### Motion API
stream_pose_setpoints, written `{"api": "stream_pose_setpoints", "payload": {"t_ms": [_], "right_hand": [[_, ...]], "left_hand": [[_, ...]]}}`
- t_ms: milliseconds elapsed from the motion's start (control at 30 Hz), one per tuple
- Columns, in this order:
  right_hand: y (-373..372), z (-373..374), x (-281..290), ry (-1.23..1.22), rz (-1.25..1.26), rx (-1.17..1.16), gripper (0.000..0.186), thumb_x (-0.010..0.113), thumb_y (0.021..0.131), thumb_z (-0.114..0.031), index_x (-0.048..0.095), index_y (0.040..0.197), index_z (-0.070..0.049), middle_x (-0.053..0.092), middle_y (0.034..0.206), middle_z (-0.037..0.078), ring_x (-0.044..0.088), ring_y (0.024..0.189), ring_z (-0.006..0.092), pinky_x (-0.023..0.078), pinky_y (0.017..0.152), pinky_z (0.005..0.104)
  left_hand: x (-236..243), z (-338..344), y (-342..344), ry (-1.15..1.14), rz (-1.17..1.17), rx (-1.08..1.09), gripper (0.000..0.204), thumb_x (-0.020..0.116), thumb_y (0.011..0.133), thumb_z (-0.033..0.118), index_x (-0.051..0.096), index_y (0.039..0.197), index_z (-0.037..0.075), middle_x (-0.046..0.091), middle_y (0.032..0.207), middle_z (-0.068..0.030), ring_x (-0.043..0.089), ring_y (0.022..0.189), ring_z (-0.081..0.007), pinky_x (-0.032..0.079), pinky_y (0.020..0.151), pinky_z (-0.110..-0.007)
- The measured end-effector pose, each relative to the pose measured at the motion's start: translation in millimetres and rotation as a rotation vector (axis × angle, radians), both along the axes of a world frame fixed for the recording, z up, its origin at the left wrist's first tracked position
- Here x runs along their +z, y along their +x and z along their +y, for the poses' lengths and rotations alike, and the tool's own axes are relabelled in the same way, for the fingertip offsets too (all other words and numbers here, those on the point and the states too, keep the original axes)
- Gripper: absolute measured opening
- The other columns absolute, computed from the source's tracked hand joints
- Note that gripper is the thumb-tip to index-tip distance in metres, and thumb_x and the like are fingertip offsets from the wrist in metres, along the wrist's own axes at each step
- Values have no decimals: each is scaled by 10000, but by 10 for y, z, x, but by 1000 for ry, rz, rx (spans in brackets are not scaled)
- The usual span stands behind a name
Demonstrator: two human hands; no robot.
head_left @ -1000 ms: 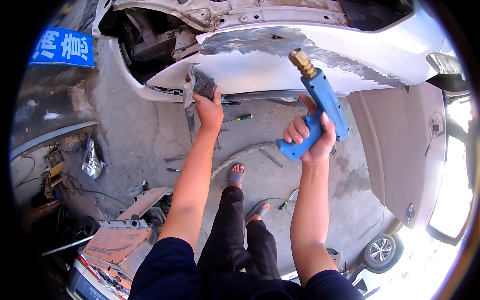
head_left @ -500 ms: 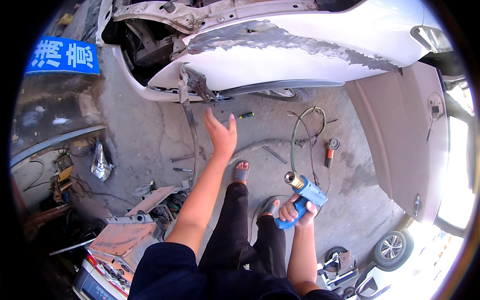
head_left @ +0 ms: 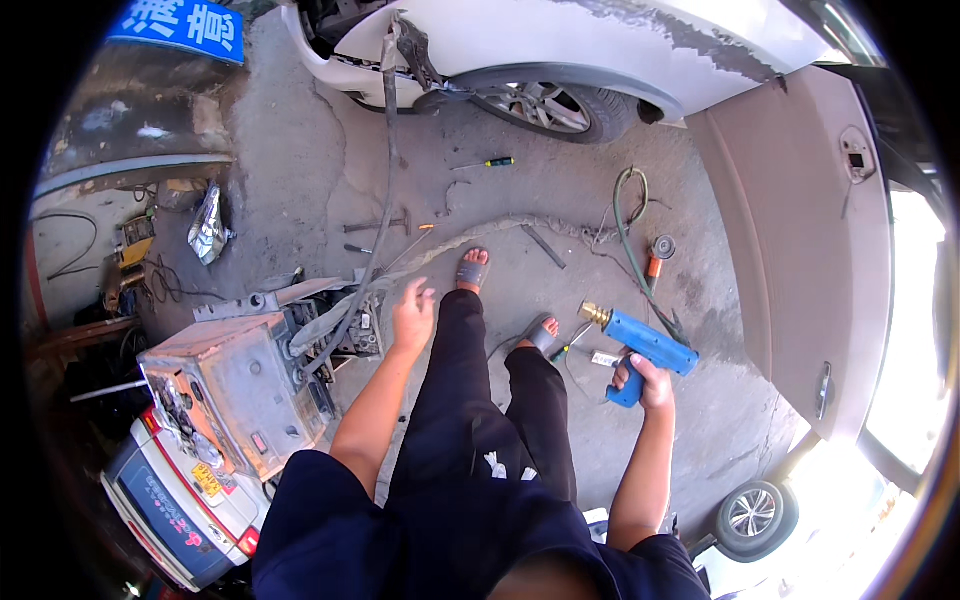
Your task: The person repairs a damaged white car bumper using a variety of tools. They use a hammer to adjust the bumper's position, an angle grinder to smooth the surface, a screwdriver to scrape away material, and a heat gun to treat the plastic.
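My right hand (head_left: 650,385) is wrapped round the grip of a blue pistol-shaped welding gun (head_left: 650,347). The gun's brass tip (head_left: 595,314) points to the left, and a thick hose-like cable (head_left: 640,255) runs up from behind it. In front of my left leg, my left hand (head_left: 413,315) hangs in the air above the floor, fingers loosely bent and apart, holding nothing. Near it on the concrete lie a hammer (head_left: 378,226) and a thin orange-handled tool (head_left: 426,227). A clamp on a cable (head_left: 408,50) is fixed at the white car's front edge.
The white car (head_left: 520,35) stands ahead, its wheel (head_left: 550,108) turned out. A detached door panel (head_left: 785,220) is at right. On the floor lie a screwdriver (head_left: 500,162), an angle grinder (head_left: 658,258) and a flat bar (head_left: 543,246). A boxy machine (head_left: 250,385) stands at left.
My left hand has drawn back from beside the car towards my body. The gun in my right hand has shifted right and tilted level. My view has swung, showing more of the wheel.
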State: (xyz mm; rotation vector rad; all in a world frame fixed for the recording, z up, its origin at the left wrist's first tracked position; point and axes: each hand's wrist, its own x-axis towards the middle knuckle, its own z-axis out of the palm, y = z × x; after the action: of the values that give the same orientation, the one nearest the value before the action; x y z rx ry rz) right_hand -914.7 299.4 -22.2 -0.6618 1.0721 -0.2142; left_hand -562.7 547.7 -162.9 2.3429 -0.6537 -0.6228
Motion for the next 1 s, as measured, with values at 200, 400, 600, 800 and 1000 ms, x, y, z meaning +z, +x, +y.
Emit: {"api": "stream_pose_setpoints", "payload": {"t_ms": [200,400,600,800,1000], "right_hand": [[-400,499,473,121,-188,15,308,656,836,-259,557,985,-9,537,641,114,549,566,236,487,595,379],[294,703,732,8,-447,367,330,699,825,-212,578,1057,-11,611,855,113,616,835,257,508,799,416],[1202,1345,1127,-320,-552,528,502,718,826,-295,575,1220,-18,626,1129,92,581,1062,218,441,983,383],[1478,2633,1335,-647,-666,779,595,782,788,-338,564,1257,-44,551,1230,115,510,1157,241,427,981,390],[1640,3949,1460,-1371,-834,1312,763,826,665,-349,542,1304,-42,518,1257,188,506,1154,363,405,1004,450]], "left_hand": [[258,2196,-556,-22,54,782,214,578,900,73,552,1101,6,665,810,-102,634,649,-169,535,628,-312],[1420,2367,-1427,-167,-26,737,244,572,908,83,537,1135,0,647,913,-109,624,734,-157,525,683,-290],[2513,1467,-1660,-826,1025,828,418,632,915,320,500,1168,15,589,1000,-126,598,887,-228,510,800,-354],[2728,1540,-1705,-1082,1844,1474,521,610,892,464,509,1155,25,570,1041,-135,576,970,-251,488,901,-375],[2467,2805,-1873,-1703,1529,890,277,510,948,375,599,993,117,656,959,-63,649,874,-202,555,800,-389]]}}
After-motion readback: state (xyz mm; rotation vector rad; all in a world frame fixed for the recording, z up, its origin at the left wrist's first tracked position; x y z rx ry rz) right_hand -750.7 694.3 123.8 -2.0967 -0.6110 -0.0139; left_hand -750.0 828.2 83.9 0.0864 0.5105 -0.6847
